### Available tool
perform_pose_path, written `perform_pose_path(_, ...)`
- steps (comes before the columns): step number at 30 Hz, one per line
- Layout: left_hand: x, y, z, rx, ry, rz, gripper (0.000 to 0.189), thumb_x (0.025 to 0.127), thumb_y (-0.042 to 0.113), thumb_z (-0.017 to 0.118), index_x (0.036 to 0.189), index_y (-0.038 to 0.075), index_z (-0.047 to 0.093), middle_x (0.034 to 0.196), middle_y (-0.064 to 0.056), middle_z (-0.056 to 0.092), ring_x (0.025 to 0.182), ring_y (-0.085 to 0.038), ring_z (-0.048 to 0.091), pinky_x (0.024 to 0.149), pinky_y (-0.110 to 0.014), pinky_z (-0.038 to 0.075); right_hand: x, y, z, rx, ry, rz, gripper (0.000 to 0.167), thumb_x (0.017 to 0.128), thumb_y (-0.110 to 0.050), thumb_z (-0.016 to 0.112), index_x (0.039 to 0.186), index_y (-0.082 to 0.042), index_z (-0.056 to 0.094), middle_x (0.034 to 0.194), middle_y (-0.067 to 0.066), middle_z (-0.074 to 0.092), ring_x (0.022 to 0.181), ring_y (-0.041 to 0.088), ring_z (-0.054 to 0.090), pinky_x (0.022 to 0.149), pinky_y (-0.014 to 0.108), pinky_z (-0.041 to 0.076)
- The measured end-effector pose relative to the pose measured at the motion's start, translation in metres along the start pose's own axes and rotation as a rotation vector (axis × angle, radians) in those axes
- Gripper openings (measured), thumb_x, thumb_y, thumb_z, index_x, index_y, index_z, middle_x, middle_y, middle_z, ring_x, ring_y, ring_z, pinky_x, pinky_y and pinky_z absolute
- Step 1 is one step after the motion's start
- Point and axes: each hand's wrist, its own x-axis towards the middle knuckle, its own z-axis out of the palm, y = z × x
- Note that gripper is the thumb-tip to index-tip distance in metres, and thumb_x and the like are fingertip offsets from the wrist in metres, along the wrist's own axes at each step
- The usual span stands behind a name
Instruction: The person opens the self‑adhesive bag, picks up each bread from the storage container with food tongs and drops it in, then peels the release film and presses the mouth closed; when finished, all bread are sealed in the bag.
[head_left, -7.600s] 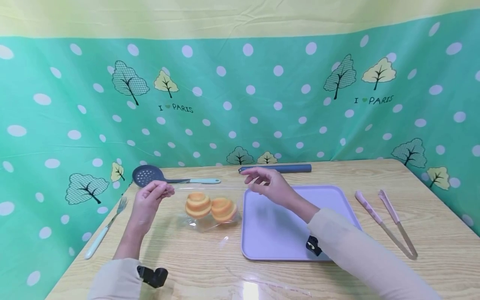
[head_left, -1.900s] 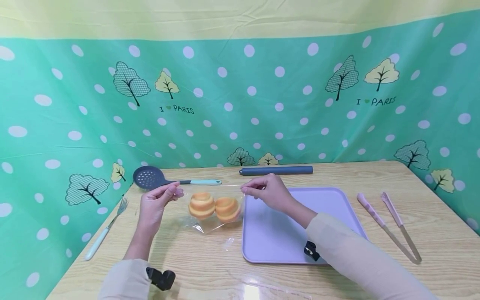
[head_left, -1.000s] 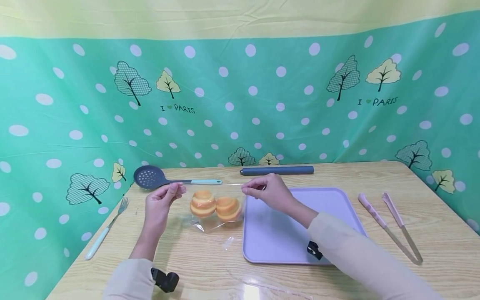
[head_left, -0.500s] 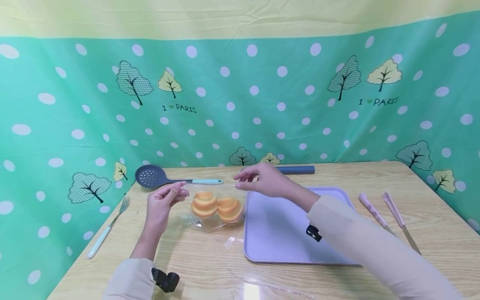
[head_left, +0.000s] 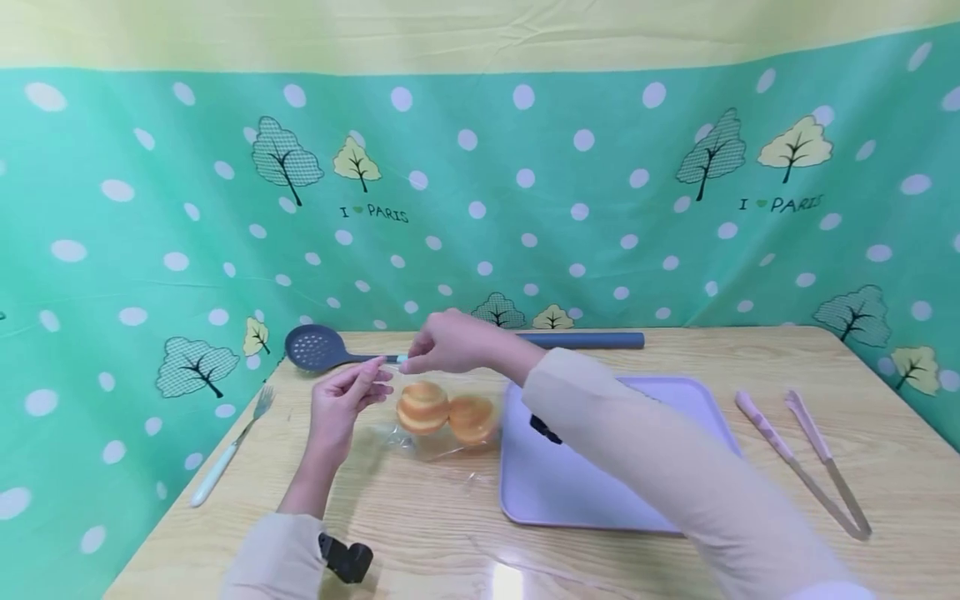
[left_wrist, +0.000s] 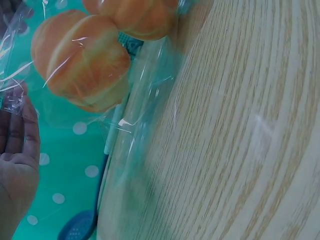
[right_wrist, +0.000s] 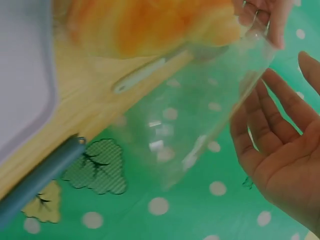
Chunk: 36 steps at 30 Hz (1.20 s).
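Observation:
A clear plastic bag [head_left: 405,440] holds two round, ridged bread rolls, the left roll [head_left: 422,410] set against the right roll [head_left: 472,418]. My left hand [head_left: 339,408] pinches the bag's upper left corner. Close beside it, my right hand [head_left: 453,343] is at the bag's top edge. In the right wrist view, the right hand [right_wrist: 287,145] has its fingers loosely bent and the thumb apart, with the bag's edge near the fingertips. Whether they touch the film is hard to tell. A bread roll [left_wrist: 82,60] also shows large through the film in the left wrist view.
A lilac tray [head_left: 585,500] lies right of the bag, partly under the right sleeve. Farther right are tongs [head_left: 806,450]. Behind lie a skimmer [head_left: 315,347] and a dark blue rod [head_left: 592,341]. A fork [head_left: 232,450] rests at the left edge of the wooden table [head_left: 420,533].
My right hand has let go of the bag's upper right corner and moved left, close to my left hand. The left hand keeps its pinch. The head view has turned slightly.

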Motion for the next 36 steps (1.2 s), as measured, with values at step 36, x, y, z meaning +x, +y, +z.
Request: perform_pose_path(36, 0.005, 0.005, 0.017, 0.093, 0.07, 0.059, 0.015, 0.1, 0.002, 0.063, 0.096, 0.0, 0.077, 0.085, 0.005, 0.075, 0.068, -0.007, 0.065, 0.064, -0.019, 0.055, 0.036, -0.012, 0.003, -0.301, -0.106, -0.018, 0.032, 0.095, -0.034, 0.074, 0.073, -0.01, 0.075, 0.066, -0.002, 0.071, 0.055, 0.007, 0.055, 0.052, 0.019, 0.044)
